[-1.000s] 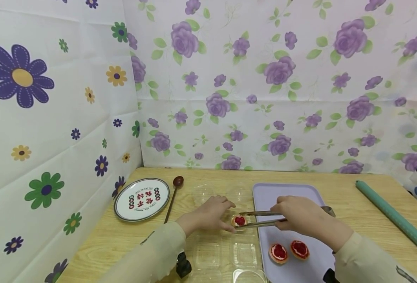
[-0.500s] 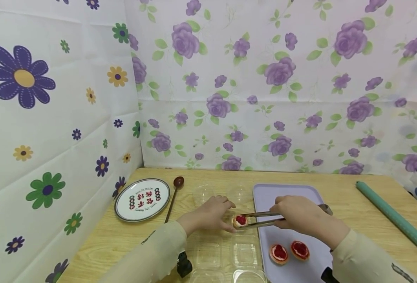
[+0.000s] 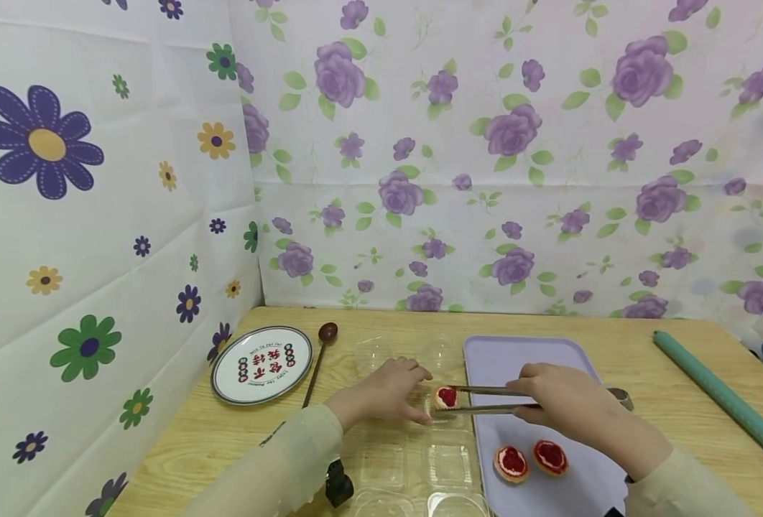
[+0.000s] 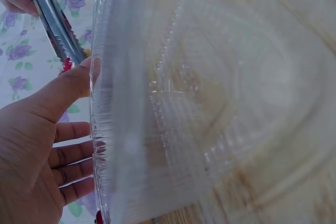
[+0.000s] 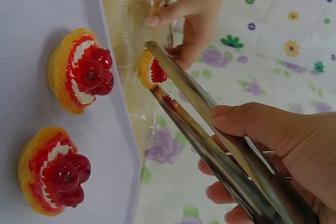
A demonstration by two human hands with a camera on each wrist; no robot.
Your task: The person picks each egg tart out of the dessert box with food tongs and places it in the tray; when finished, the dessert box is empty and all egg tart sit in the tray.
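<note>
My right hand (image 3: 565,406) grips metal tongs (image 5: 195,94), thumb on one arm and fingers on the other. Between the toothed tips sits a small fruit tart (image 3: 446,397) with red berries and white cream. It hangs over a clear plastic container (image 3: 435,424), just left of the lilac tray's edge. My left hand (image 3: 388,391) has its fingers spread beside that container. In the left wrist view the thumb (image 4: 79,80) touches the rim of the clear plastic (image 4: 210,114), and the other fingers lie loosely along its side.
The lilac tray (image 3: 517,352) bears two more tarts (image 3: 511,464). Several clear plastic containers (image 3: 447,463) stand around my left hand. Farther left lie a printed plate (image 3: 261,365) and a dark wooden spoon (image 3: 327,332). A teal roll (image 3: 711,380) lies at the right.
The tongs and the tart between their tips have shifted slightly right and away from me, with my right hand. My left hand has stayed in place.
</note>
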